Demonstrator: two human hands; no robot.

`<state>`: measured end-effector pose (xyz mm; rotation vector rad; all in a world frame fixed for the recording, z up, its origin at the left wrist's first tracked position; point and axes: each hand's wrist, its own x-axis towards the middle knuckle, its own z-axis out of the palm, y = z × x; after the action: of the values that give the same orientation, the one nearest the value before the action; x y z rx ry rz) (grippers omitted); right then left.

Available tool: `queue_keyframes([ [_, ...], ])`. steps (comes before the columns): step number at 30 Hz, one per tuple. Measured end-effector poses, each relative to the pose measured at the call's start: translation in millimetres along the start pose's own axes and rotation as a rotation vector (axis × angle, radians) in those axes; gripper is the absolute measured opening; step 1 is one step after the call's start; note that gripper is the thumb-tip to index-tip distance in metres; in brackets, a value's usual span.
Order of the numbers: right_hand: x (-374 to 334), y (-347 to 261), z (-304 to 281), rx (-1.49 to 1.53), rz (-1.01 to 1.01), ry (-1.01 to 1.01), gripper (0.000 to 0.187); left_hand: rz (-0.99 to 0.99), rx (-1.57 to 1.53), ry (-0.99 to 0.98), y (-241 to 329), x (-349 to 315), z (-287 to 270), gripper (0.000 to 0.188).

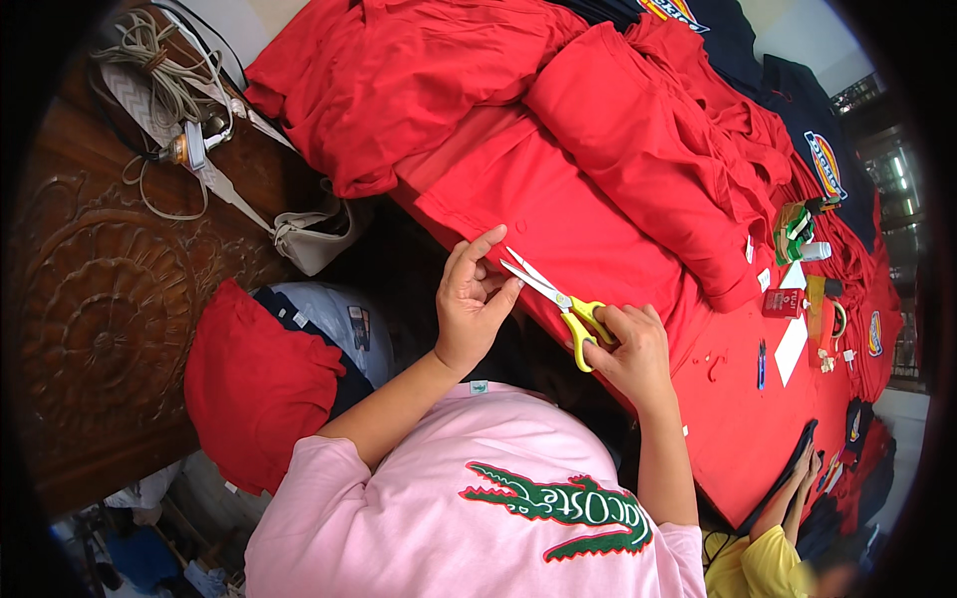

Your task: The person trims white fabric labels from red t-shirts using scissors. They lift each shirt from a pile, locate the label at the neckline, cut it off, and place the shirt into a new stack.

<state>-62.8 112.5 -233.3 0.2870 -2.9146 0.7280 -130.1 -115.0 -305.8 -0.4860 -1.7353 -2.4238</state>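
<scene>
Gripping the scissors (563, 300): our right hand (638, 354) has thumb and fingers wrapped round the yellow-green loops, a hold that probably lets us steer the tips precisely.
Blades (546, 289): slightly parted, pointing far and left, just beside our left thumb; the scissors are held above the near-left edge of the red cloth (488, 189), perhaps to keep them off its folds.
Left hand (469, 309): index finger raised apart from the thumb, the other fingers curled; we cannot tell whether it pinches a thread or anything that fine.
Red cloth: spread along the table (738, 453), its smooth part nearest our hands, likely for easy access.
Red garments (409, 80): heaped on the far side, with a thick red fold (638, 159) to their right, seemingly pushed back to leave us working room.
Small items: a blue pen-like tool (762, 366), a white paper strip (791, 351) and a small red packet (783, 303) lie to the right, probably kept within reach.
Navy garments (812, 130): at the far right, apart from our hands.
Red bundle (259, 384): piled near left, beside the carved wood panel (95, 339).
Co-worker in yellow (763, 570): at the near right, both hands at a dark cloth (793, 468).
</scene>
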Motion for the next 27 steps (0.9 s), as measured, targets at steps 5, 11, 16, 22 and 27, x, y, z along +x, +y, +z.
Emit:
queue_keyframes([
  [5, 2.0, 3.0, 2.2, 0.029, -0.004, -0.011, 0.028, -0.054, 0.004, 0.023, -0.1, -1.0, -0.9, 0.069],
  [11, 0.2, 7.4, 3.6, 0.031, -0.009, -0.004, 0.023, -0.029, -0.005, 0.025, -0.8, 0.5, -0.7, 0.070],
  [16, -5.8, 11.1, 8.0, 0.073, 0.102, 0.049, 0.024, -0.033, -0.025, 0.034, -1.9, -0.4, -2.2, 0.070],
  [22, -12.6, 3.2, 3.1, 0.060, 0.134, 0.128, 0.041, -0.066, 0.016, 0.004, -6.4, -6.2, -2.5, 0.071],
  [27, -30.3, 2.7, 0.9, 0.026, 0.082, 0.117, 0.051, -0.124, -0.103, 0.004, -6.5, -5.8, -4.8, 0.072],
])
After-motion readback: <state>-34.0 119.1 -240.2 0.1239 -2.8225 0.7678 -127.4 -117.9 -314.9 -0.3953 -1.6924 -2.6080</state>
